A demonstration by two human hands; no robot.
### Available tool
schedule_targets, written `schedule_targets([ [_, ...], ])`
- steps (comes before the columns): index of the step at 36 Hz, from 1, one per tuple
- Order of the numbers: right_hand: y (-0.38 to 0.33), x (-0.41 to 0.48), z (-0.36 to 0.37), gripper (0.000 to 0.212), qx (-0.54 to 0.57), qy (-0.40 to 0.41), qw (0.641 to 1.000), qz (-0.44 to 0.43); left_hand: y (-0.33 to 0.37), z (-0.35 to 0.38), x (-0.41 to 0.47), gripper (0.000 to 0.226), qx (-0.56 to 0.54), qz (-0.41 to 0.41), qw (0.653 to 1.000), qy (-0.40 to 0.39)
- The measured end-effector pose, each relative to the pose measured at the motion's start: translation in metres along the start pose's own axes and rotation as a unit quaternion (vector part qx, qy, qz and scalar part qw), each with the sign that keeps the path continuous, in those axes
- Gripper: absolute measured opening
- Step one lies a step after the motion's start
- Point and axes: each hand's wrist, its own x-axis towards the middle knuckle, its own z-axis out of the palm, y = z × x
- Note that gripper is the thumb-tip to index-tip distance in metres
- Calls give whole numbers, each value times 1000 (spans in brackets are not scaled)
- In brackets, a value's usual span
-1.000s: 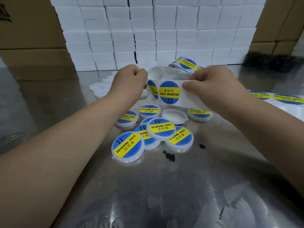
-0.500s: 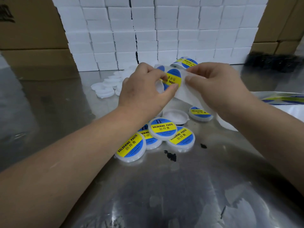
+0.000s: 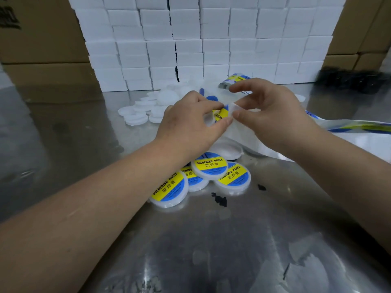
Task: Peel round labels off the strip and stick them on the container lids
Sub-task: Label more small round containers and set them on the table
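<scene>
Above the steel table, my left hand (image 3: pixel 190 123) pinches a round blue-and-yellow label (image 3: pixel 221 114) between thumb and fingers. My right hand (image 3: pixel 268 115) pinches the white backing strip (image 3: pixel 234 107) right beside it; the strip (image 3: pixel 355 125) trails off to the right with more labels on it. Below my hands lie several labelled white lids (image 3: pixel 210 164), overlapping in a small heap. One bare white lid (image 3: pixel 227 150) lies just behind them, partly under the strip.
A pile of plain white lids (image 3: pixel 146 111) lies at the back left. A wall of stacked white boxes (image 3: pixel 203 43) stands behind, with cardboard cartons (image 3: pixel 42 49) on both sides. A black object (image 3: pixel 347 79) sits at the back right. Small black specks (image 3: pixel 220 199) mark the table.
Both hands have come lower and closer together. The label, which was in full view on the strip, is now mostly hidden between my left fingers and partly lifted from the backing.
</scene>
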Motion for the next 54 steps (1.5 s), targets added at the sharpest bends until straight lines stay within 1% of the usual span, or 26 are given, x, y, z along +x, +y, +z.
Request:
schedule_targets([
  [2, -1, -1, 0, 28, -30, 1, 1000, -8, -1, 1, 1, 35, 1, -8, 1000, 2],
  [6, -1, -1, 0, 31, -95, 1, 995, -21, 0, 2, 1, 34, -10, -20, 1000, -7],
  [10, -2, -3, 1, 31, -134, 2, 991, -25, 1, 2, 0, 32, -7, -20, 1000, -16],
  [15, -2, -4, 1, 38, -172, -1, 985, -26, 5, 0, -3, 32, 48, 13, 999, -7],
  [19, -3, -5, 4, 38, -199, -5, 980, -33, 6, -1, -2, 33, 94, 24, 995, -14],
  [24, 0, -2, -1, 39, -249, 4, 968, -26, 3, -7, 1, 32, 92, -19, 995, -17],
  [27, 0, -1, -2, 41, -275, -6, 961, -3, -1, -9, 3, 29, 86, -47, 995, 4],
  [31, -2, 1, -6, 42, -327, -10, 943, 62, -5, -11, 7, 30, 76, -79, 992, 56],
  [34, -4, 4, -11, 34, -378, -11, 919, 110, -10, -13, 11, 35, 59, -106, 989, 88],
  [36, -4, 7, -15, 30, -421, -17, 897, 131, -14, -13, 11, 35, 47, -118, 987, 96],
  [38, -3, 8, -18, 27, -460, -18, 876, 144, -16, -12, 11, 33, 41, -115, 988, 97],
  [40, -3, 10, -21, 23, -484, -13, 862, 149, -17, -12, 10, 31, 36, -107, 989, 97],
  [42, -4, 9, -21, 24, -475, 0, 869, 139, -16, -11, 10, 33, 41, -94, 990, 99],
  [45, -12, 5, -17, 29, -373, 44, 920, 114, -13, -11, 8, 35, 47, -68, 991, 106],
  [47, -17, 1, -14, 32, -311, 62, 944, 95, -12, -11, 7, 36, 51, -53, 992, 107],
  [51, -20, -3, -9, 52, -232, 46, 967, 91, -10, -12, 5, 36, 61, -18, 992, 109],
  [52, -20, -3, -8, 55, -210, 45, 972, 96, -9, -13, 5, 36, 58, -11, 992, 109],
  [54, -20, -3, -7, 55, -166, 47, 979, 112, -8, -13, 4, 35, 57, 4, 992, 109],
])
